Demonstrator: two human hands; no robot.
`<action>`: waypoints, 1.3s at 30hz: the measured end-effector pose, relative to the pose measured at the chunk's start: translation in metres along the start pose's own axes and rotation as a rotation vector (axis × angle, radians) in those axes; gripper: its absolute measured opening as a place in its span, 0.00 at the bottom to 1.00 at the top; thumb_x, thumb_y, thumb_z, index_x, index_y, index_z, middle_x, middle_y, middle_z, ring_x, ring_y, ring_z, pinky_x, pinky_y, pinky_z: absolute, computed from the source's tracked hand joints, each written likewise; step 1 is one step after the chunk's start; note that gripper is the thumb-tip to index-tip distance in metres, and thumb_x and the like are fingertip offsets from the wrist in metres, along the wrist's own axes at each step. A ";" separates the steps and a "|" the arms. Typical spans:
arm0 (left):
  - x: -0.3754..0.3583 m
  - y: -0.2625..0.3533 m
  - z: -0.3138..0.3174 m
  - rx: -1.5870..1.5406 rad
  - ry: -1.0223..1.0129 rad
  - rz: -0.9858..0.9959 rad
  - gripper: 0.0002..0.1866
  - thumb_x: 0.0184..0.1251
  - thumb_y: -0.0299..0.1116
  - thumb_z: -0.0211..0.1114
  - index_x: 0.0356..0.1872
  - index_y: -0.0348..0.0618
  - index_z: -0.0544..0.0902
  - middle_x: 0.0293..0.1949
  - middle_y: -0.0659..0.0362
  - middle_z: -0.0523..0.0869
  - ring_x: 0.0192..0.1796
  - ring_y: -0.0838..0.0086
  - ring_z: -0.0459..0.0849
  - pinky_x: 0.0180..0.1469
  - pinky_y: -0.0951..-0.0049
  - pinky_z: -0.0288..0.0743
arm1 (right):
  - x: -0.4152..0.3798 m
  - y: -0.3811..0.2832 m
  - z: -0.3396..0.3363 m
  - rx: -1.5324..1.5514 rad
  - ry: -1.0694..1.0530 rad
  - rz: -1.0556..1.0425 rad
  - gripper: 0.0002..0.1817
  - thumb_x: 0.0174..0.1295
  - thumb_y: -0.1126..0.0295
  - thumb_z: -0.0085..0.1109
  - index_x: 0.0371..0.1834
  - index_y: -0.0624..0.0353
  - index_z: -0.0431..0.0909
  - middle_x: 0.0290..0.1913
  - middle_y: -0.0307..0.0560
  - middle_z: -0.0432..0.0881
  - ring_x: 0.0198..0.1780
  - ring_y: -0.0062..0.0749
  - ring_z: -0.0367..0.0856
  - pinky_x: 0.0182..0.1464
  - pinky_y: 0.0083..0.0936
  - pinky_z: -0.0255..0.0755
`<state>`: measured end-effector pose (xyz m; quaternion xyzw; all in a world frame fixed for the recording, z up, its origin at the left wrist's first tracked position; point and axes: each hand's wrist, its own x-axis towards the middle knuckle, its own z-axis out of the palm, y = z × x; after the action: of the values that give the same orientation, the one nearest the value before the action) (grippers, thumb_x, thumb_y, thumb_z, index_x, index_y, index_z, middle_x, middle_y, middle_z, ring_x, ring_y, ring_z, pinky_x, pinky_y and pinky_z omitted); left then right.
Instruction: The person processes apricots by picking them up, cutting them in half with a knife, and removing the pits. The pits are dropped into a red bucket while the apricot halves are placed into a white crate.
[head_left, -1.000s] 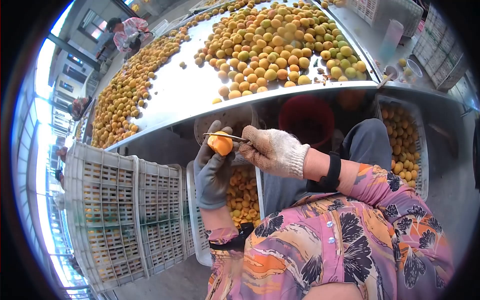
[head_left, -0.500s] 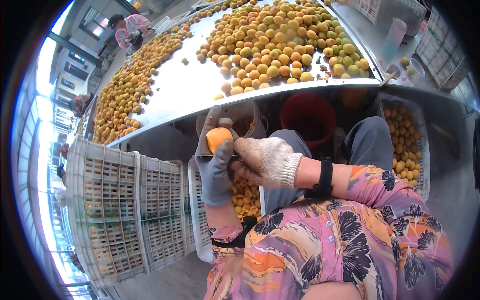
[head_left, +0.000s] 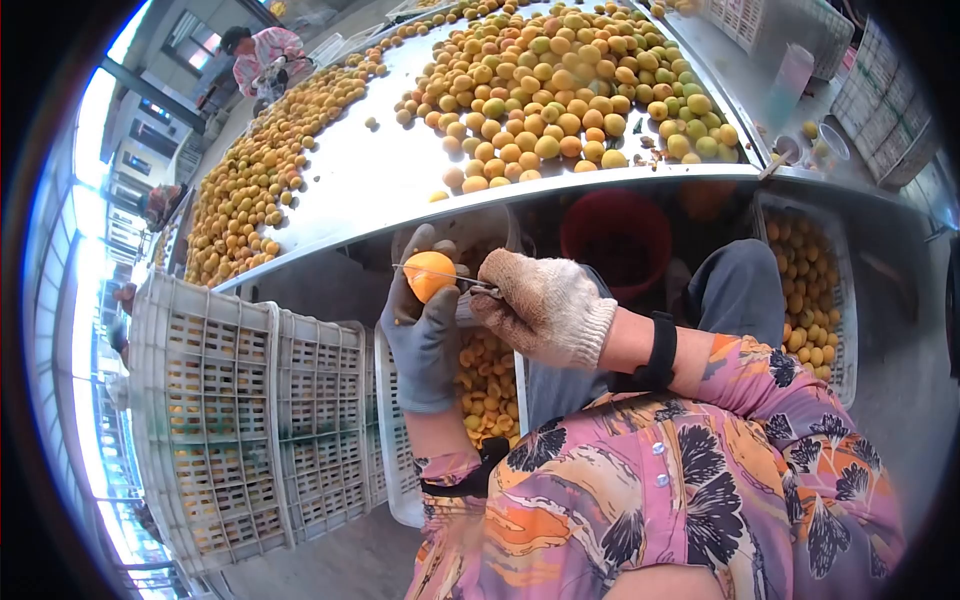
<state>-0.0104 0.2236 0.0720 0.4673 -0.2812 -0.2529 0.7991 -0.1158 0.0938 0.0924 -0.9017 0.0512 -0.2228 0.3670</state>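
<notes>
My left hand (head_left: 418, 345), in a grey glove, is closed around an orange apricot (head_left: 430, 274) between thumb and fingers. In a stained white knit glove, my right hand (head_left: 545, 305) grips a small knife (head_left: 470, 281). The thin blade crosses the front of the apricot, and most of the knife's handle is hidden in my fist. Below both hands is a white crate (head_left: 397, 450) of apricot pieces (head_left: 488, 400). A pale bucket (head_left: 505, 225) stands behind my left hand, partly covered by it.
A metal table (head_left: 360, 190) bears heaps of whole apricots (head_left: 545, 90). Stacked plastic crates (head_left: 215, 430) stand at left. A red bucket (head_left: 615, 240) is under the table, and a crate of apricots (head_left: 805, 285) sits at right. Another person (head_left: 268, 60) works at far left.
The knife blade now shows across the apricot, where it was mostly hidden before. My right hand has shifted slightly right, and the apricot has turned and moved a little left.
</notes>
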 end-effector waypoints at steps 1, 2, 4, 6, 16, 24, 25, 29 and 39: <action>0.001 -0.002 -0.006 0.047 0.009 0.012 0.37 0.62 0.35 0.72 0.69 0.32 0.65 0.57 0.54 0.80 0.54 0.74 0.80 0.60 0.74 0.73 | 0.001 0.002 -0.001 -0.001 -0.001 0.000 0.11 0.65 0.62 0.57 0.40 0.57 0.71 0.30 0.56 0.80 0.33 0.56 0.82 0.32 0.43 0.76; 0.001 -0.003 -0.011 0.095 0.018 0.022 0.37 0.62 0.36 0.72 0.69 0.32 0.66 0.56 0.53 0.80 0.54 0.75 0.80 0.59 0.75 0.73 | 0.002 0.003 -0.002 -0.016 -0.027 0.009 0.11 0.65 0.62 0.57 0.39 0.57 0.71 0.29 0.56 0.80 0.33 0.56 0.82 0.32 0.43 0.76; 0.002 -0.003 -0.017 0.112 -0.034 0.016 0.37 0.62 0.36 0.72 0.69 0.31 0.65 0.56 0.53 0.80 0.53 0.75 0.80 0.58 0.75 0.73 | 0.002 0.006 -0.002 -0.028 -0.055 0.018 0.11 0.65 0.61 0.57 0.38 0.57 0.71 0.28 0.56 0.79 0.33 0.56 0.82 0.31 0.43 0.75; 0.001 -0.001 -0.021 0.127 -0.083 0.014 0.38 0.62 0.36 0.72 0.69 0.31 0.65 0.55 0.53 0.80 0.53 0.75 0.80 0.57 0.75 0.74 | 0.003 0.006 -0.003 -0.030 -0.090 0.031 0.13 0.62 0.59 0.57 0.38 0.57 0.72 0.32 0.55 0.82 0.34 0.54 0.83 0.33 0.45 0.76; 0.000 0.015 -0.010 0.101 -0.228 -0.060 0.36 0.62 0.27 0.70 0.68 0.28 0.64 0.55 0.51 0.80 0.54 0.71 0.81 0.58 0.71 0.76 | 0.003 0.006 -0.001 -0.073 -0.211 0.003 0.13 0.65 0.62 0.57 0.44 0.58 0.69 0.31 0.56 0.81 0.34 0.58 0.81 0.32 0.44 0.76; 0.004 -0.006 -0.013 -0.142 -0.003 -0.033 0.31 0.74 0.46 0.56 0.66 0.29 0.66 0.56 0.46 0.80 0.56 0.66 0.80 0.63 0.66 0.71 | 0.009 0.008 0.012 -0.080 -0.172 0.091 0.14 0.66 0.59 0.56 0.44 0.58 0.68 0.34 0.57 0.81 0.35 0.57 0.82 0.34 0.45 0.76; 0.004 -0.009 -0.011 -0.142 -0.004 -0.031 0.31 0.74 0.46 0.56 0.66 0.29 0.66 0.56 0.46 0.80 0.56 0.66 0.80 0.63 0.66 0.71 | 0.010 0.008 0.013 -0.082 -0.171 0.090 0.14 0.66 0.59 0.56 0.44 0.58 0.68 0.34 0.57 0.81 0.35 0.57 0.82 0.34 0.45 0.76; 0.002 -0.013 -0.004 -0.467 0.010 -0.102 0.32 0.73 0.49 0.53 0.65 0.30 0.67 0.54 0.45 0.80 0.58 0.63 0.78 0.62 0.65 0.72 | 0.011 0.010 0.016 -0.136 -0.198 0.082 0.18 0.63 0.61 0.53 0.55 0.53 0.69 0.35 0.53 0.84 0.36 0.52 0.84 0.36 0.46 0.77; 0.010 -0.010 -0.025 0.105 0.120 -0.171 0.25 0.73 0.46 0.58 0.56 0.33 0.79 0.53 0.53 0.83 0.55 0.71 0.80 0.59 0.71 0.73 | 0.020 0.002 0.001 -0.314 -0.423 0.178 0.14 0.58 0.65 0.58 0.43 0.59 0.71 0.38 0.57 0.81 0.40 0.54 0.84 0.40 0.45 0.78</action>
<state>0.0127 0.2279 0.0553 0.5450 -0.2048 -0.2767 0.7645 -0.0975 0.0884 0.0975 -0.9659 0.0865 0.0143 0.2435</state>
